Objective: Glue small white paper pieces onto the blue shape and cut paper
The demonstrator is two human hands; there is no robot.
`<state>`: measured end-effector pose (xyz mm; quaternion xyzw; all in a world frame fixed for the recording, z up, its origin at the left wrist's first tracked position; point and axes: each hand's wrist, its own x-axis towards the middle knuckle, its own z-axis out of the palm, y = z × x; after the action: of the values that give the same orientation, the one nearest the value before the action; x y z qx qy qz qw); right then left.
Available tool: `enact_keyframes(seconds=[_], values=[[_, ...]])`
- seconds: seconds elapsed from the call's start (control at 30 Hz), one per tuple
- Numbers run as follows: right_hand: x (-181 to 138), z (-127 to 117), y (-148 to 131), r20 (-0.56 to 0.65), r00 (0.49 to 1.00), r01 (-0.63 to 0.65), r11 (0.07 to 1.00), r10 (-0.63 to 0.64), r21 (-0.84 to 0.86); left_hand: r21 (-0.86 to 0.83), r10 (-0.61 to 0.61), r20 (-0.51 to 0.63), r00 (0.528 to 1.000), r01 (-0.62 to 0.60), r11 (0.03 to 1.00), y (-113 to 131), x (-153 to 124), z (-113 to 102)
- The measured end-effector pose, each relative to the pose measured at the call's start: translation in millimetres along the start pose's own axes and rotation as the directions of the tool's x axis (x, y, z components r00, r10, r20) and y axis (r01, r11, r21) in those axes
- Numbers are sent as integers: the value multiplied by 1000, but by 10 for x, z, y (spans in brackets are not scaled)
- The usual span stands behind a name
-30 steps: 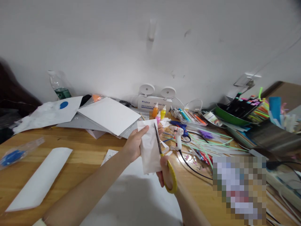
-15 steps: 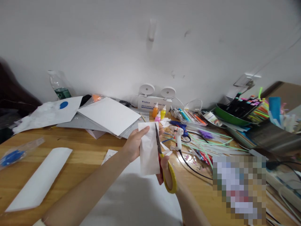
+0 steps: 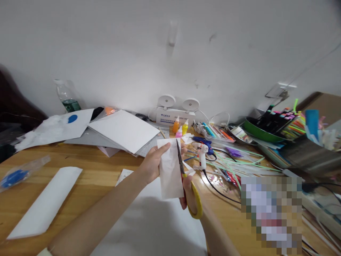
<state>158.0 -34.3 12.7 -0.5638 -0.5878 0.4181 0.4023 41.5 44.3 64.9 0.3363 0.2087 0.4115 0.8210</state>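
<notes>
My left hand (image 3: 154, 161) pinches a white strip of paper (image 3: 170, 174) by its left edge, thumb on the front, holding it upright over the table. Yellow-and-red handled scissors (image 3: 196, 201) are gripped in my right hand (image 3: 188, 190), thumb through the yellow loop. Their blades point up and lie along the strip's right edge, looking nearly closed. Some fingertips show behind the paper's upper right side. Beneath both hands a large white sheet (image 3: 154, 227) lies on the wooden table.
A folded white paper (image 3: 46, 202) and a bagged blue item (image 3: 16, 177) lie left. White boards (image 3: 125, 129) stand behind. Small paint bottles (image 3: 179, 131), a white glue gun (image 3: 203, 156) with its cord, and a green pan of markers (image 3: 263, 131) are to the right.
Both hands, the paper strip and the scissors have shifted slightly right. The blades still lie along the strip's right edge.
</notes>
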Motion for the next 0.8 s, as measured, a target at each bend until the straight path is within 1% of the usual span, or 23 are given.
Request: enact_keyframes(seconds=[0.1,0.3,0.43,0.5,0.6,0.7,0.8], values=[[-1,-15,-42,23,1000,-5,1000,6,-22,-1,9,25,1000,-9,1000,-10,7,-13],[3,-20,-165,28,993,-114,993,114,26,-3,14,19,1000,-14,1000,-3,20,-19],[-5,-38,-214,37,990,-137,989,139,-47,-9,19,-32,999,-19,1000,12,20,-6],[-10,-27,-160,23,993,-111,992,112,-59,-7,34,-65,997,-34,999,12,21,2],[-15,8,-20,-15,995,-98,995,98,-19,-12,22,-60,998,-23,1000,6,15,13],[-15,28,87,-32,988,-154,988,153,-8,-5,-6,-17,1000,6,1000,2,1,21],[-8,33,120,-56,977,-206,978,206,-4,3,-6,22,1000,6,1000,4,-3,18]])
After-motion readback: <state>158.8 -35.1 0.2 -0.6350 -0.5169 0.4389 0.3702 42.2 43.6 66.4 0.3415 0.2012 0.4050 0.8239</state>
